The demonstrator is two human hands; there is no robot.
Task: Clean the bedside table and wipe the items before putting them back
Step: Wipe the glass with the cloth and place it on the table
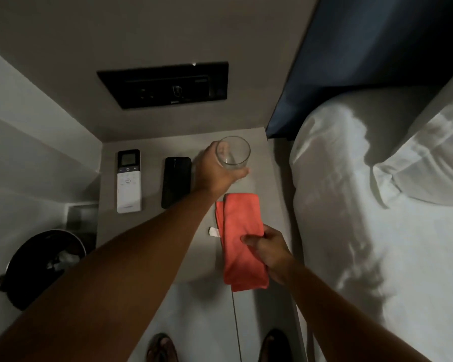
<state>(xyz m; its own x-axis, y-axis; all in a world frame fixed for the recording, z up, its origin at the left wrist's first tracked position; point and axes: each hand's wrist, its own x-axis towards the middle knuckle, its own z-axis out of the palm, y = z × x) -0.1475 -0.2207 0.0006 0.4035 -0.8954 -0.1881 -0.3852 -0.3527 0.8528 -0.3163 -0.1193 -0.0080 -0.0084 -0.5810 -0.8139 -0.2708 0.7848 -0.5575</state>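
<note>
Left hand (pixel 215 169): fingers and thumb curled round a clear drinking glass (pixel 233 152), gripping it low on its side. Glass tilted, mouth toward the camera, over the far right part of the counter (pixel 152 239); whether its base touches the surface cannot be told.

Right hand (pixel 268 250): thumb on top, fingers beneath, pinching a folded orange-red cloth (pixel 242 239) at its right edge. Cloth lies lengthwise on the counter's right side, its near end hanging past the front edge. Small white tag (pixel 214 232) sticks out at its left edge.

Phone (pixel 176 182): black, face dark, flat on the counter just left of the left hand.

Remote control (pixel 128 180): white, small screen at the far end, flat on the counter left of the phone, parallel to it and apart from it.

Counter: grey, matte, set into a corner between two walls.

Wall panel (pixel 165 84): black, rectangular, on the back wall above the counter, with sockets or switches too dark to make out.

Bed (pixel 377 231): white sheets, directly right of the counter, with a white pillow (pixel 426 155) at its head and a dark blue headboard (pixel 364 56) behind.

Bin (pixel 43 262): round, dark, on the floor left of the counter, with crumpled contents.

Arms: both bare, reaching forward from the bottom of the view, the left crossing diagonally over the counter. Two feet (pixel 162 348) in footwear on the pale floor below.
</note>
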